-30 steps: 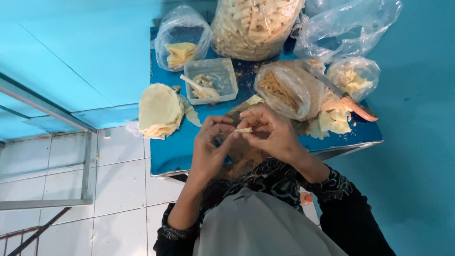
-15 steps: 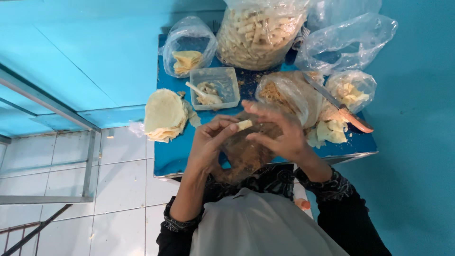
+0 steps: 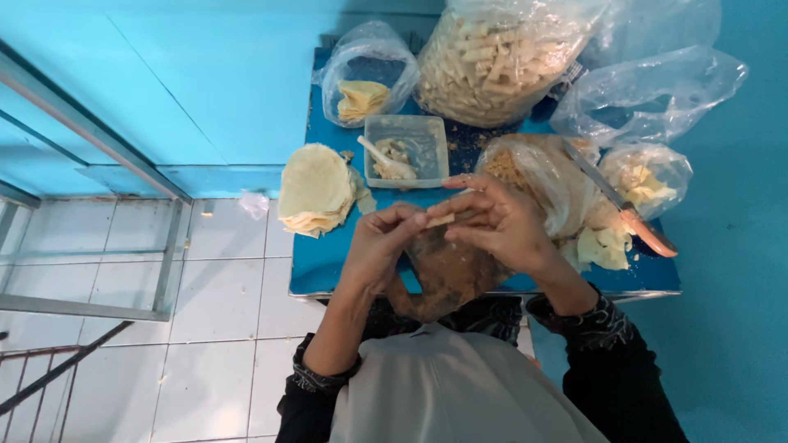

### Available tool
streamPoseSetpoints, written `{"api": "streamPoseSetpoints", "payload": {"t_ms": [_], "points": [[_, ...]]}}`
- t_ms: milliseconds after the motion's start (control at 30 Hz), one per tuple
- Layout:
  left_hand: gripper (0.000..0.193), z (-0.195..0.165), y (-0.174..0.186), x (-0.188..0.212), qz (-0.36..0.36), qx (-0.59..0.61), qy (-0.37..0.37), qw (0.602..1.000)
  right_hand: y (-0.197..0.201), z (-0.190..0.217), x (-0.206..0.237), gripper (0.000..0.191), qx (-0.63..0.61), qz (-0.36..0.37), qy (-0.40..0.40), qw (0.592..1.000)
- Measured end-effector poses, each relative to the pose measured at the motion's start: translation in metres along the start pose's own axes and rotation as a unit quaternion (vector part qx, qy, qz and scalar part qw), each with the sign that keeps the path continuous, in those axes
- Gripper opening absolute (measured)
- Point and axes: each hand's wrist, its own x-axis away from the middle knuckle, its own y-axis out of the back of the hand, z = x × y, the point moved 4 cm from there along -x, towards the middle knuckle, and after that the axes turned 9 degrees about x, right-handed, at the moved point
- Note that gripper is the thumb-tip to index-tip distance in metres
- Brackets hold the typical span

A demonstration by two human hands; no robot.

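Here both hands meet over the near edge of the blue counter [image 3: 328, 271]. Left hand [image 3: 382, 246] and right hand [image 3: 497, 226] pinch a small pale roll [image 3: 441, 220] between their fingertips, one hand at each end, fingers curled narrow around it. Just beyond the hands: a clear tub [image 3: 408, 150] with filling and a spoon [image 3: 386, 158]. Beyond the left hand, a stack of round wrappers [image 3: 316, 187]. Right of the right hand, a knife [image 3: 624, 205] with an orange handle lies across small bags. Farther beyond, a large bag of finished rolls [image 3: 501, 66]. Under the hands, a brown bag [image 3: 447, 279].
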Motion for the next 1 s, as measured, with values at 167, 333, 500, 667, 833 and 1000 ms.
{"api": "streamPoseSetpoints", "payload": {"t_ms": [167, 333, 500, 667, 833, 1000], "points": [[0.013, 0.009, 0.008, 0.000, -0.019, 0.092, 0.053, 0.994, -0.009, -0.004, 0.004, 0.050, 0.061, -0.057, 0.057, 0.995], [0.022, 0.017, 0.006, 0.007, -0.061, 0.073, -0.006, 0.995, -0.014, -0.010, 0.000, 0.046, 0.086, -0.106, 0.002, 0.991], [0.025, 0.009, 0.009, 0.011, -0.086, -0.004, -0.112, 0.990, -0.027, 0.002, -0.014, 0.048, 0.082, -0.046, 0.034, 0.995], [0.023, -0.011, 0.025, 0.020, -0.135, -0.065, -0.167, 0.974, 0.003, -0.003, -0.056, 0.049, 0.326, 0.000, 0.046, 0.944], [0.026, -0.017, 0.033, 0.030, -0.158, -0.104, -0.196, 0.962, 0.003, -0.043, -0.085, 0.032, 0.584, 0.107, 0.072, 0.801], [0.028, -0.014, 0.038, 0.031, -0.150, -0.091, -0.205, 0.963, 0.005, -0.063, -0.092, 0.011, 0.620, 0.073, 0.072, 0.778]]}}
